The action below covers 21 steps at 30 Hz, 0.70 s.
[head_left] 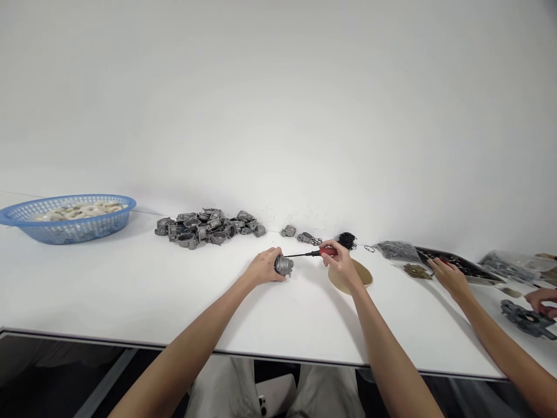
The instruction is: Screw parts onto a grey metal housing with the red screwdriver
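My left hand (pixel 263 266) is closed round a small grey metal casting (pixel 285 266) on the white table. A screwdriver (pixel 327 252) with a red and black handle is gripped in my right hand (pixel 340 264). Its dark shaft lies level and points left, the tip at the top of the casting by my left fingers; whether it touches cannot be told. Beneath my right hand lies a tan round pad (pixel 362 275). Behind it are a heap of black rubber rings (pixel 347 240) and two loose grey castings, one of them (pixel 288 231) nearer the left.
A pile of grey castings (pixel 187 240) lies at the back left, beside a blue basket (pixel 82 231) of whitish parts. On the right are a bag of grey parts (pixel 395 250), brass-coloured screws (pixel 416 271) and a dark tray (pixel 487 277). A co-worker's hand (pixel 450 278) reaches into the tray.
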{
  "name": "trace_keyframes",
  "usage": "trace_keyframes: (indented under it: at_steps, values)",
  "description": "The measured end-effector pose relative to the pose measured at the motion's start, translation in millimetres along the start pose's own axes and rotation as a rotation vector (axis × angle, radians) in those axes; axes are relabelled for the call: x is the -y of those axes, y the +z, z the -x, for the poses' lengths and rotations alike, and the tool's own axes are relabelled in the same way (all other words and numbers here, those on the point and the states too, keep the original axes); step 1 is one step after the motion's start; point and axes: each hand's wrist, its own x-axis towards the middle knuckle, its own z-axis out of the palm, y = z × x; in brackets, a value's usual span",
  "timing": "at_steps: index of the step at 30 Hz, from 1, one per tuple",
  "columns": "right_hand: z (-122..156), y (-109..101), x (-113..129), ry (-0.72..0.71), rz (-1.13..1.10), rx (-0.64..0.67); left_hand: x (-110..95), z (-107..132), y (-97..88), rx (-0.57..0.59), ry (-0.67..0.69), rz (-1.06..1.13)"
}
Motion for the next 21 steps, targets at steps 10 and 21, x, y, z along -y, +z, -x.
trace_keyframes:
  at_steps: [10,21]
  values:
    - [1.3,5.4,0.4,0.083,0.018,0.022,5.4,0.7,0.4,-0.022,0.003,-0.036]
    - [1.6,4.5,-1.6,0.121,0.059,0.01,5.3,1.7,-0.5,-0.035,-0.005,-0.048]
